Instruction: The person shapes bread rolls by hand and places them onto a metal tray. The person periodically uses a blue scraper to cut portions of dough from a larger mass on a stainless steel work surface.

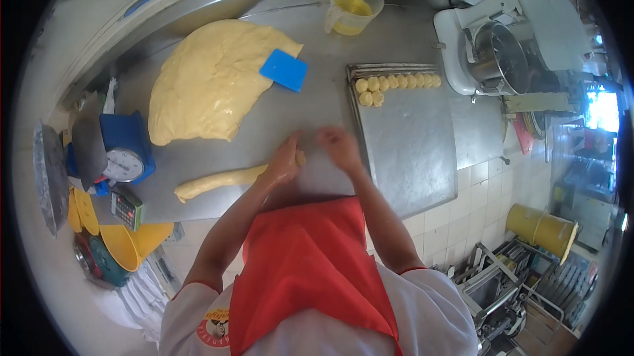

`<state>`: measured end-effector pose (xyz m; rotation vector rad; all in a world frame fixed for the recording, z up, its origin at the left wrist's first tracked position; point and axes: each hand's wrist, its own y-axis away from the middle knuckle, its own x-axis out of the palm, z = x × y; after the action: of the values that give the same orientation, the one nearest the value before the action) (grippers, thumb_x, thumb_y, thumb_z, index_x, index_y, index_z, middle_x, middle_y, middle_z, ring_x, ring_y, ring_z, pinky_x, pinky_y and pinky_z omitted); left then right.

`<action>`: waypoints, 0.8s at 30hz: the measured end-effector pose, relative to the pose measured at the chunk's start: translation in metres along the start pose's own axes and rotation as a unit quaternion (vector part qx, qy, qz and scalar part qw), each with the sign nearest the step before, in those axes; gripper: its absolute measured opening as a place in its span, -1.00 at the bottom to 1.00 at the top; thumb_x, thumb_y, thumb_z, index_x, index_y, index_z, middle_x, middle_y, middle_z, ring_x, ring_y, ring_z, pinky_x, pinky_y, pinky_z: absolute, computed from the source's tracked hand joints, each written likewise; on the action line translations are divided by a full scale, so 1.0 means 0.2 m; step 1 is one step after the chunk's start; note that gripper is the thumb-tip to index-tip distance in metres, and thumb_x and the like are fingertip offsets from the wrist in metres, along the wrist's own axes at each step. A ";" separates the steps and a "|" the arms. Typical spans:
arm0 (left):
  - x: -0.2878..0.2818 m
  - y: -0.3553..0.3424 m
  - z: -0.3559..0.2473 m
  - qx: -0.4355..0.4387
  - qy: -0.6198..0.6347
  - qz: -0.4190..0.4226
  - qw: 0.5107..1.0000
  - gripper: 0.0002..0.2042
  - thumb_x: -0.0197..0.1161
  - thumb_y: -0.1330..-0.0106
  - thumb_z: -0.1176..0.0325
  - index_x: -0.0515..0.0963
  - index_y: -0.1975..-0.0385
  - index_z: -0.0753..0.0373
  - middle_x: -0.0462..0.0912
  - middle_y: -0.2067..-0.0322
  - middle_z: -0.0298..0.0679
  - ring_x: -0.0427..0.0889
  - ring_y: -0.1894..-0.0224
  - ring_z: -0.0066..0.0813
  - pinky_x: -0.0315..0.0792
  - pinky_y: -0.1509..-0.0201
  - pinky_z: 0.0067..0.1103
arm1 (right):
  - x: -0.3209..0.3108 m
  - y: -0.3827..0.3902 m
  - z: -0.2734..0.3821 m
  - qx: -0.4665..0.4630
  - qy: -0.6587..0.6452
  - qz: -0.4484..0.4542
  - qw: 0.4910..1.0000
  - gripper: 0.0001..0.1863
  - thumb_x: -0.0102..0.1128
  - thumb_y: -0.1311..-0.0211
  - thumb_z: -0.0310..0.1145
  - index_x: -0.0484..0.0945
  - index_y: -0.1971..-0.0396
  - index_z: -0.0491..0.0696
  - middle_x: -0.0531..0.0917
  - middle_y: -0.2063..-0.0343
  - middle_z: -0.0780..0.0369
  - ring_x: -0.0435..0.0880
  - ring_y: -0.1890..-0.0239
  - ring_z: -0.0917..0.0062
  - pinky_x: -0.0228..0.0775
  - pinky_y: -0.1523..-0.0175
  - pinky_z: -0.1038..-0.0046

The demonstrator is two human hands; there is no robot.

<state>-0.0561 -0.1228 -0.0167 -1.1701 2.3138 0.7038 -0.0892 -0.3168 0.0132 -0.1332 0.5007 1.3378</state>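
A long rope of yellow dough (221, 183) lies along the near edge of the steel table. Its right end is gripped by my left hand (284, 162), and a short bit of dough pokes out beyond the fingers. To the right of it, a small gap away, my right hand (339, 148) hovers over the table near the tray's left edge. Motion smears its fingers, so whether they hold anything is unclear. A large slab of dough (205, 82) spreads across the table at the far left, with a blue scraper (284, 71) resting on its right edge.
Small dough balls (393, 81) line the far end of a metal baking tray (413, 151) on the right. Behind stands a jug of yellow liquid (351, 14). A stand mixer (462, 59) is at far right; a blue dial scale (129, 151) and calculator (125, 209) sit left.
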 end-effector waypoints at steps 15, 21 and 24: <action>-0.10 0.09 -0.08 -0.072 -0.148 0.099 0.981 -0.82 0.16 -0.11 0.38 0.64 0.39 0.31 0.69 0.31 0.03 0.68 0.22 0.03 0.56 0.14 -0.19 | 0.44 0.18 0.23 0.056 0.266 -0.036 0.962 -0.74 0.09 -0.28 -0.28 0.61 0.38 -0.18 0.63 0.40 -0.12 0.65 0.30 -0.01 0.48 0.20 0.08; -0.17 -0.02 -0.09 -0.130 -0.162 0.194 0.959 -0.68 0.21 -0.17 0.16 0.66 0.25 0.29 0.68 0.19 0.04 0.67 0.11 -0.04 0.54 0.04 -0.25 | 0.20 0.17 0.11 0.042 0.065 0.240 0.968 -0.76 0.10 -0.29 -0.31 0.62 0.41 -0.17 0.67 0.50 0.10 0.63 0.51 0.27 0.45 0.39 0.30; -0.21 -0.10 -0.13 -0.185 -0.127 0.177 0.958 -0.64 0.25 -0.13 0.14 0.65 0.23 0.30 0.68 0.18 0.06 0.66 0.09 -0.01 0.52 0.01 -0.25 | 0.03 0.30 -0.06 0.191 -0.282 0.206 0.917 -0.81 0.08 -0.33 -0.35 0.64 0.32 -0.13 0.56 0.51 0.37 0.43 0.52 0.73 0.29 0.45 0.60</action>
<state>-0.0206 -0.1239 0.0228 -0.7474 2.2465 1.3816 -0.1487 -0.3014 0.0110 0.7029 0.2922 1.5755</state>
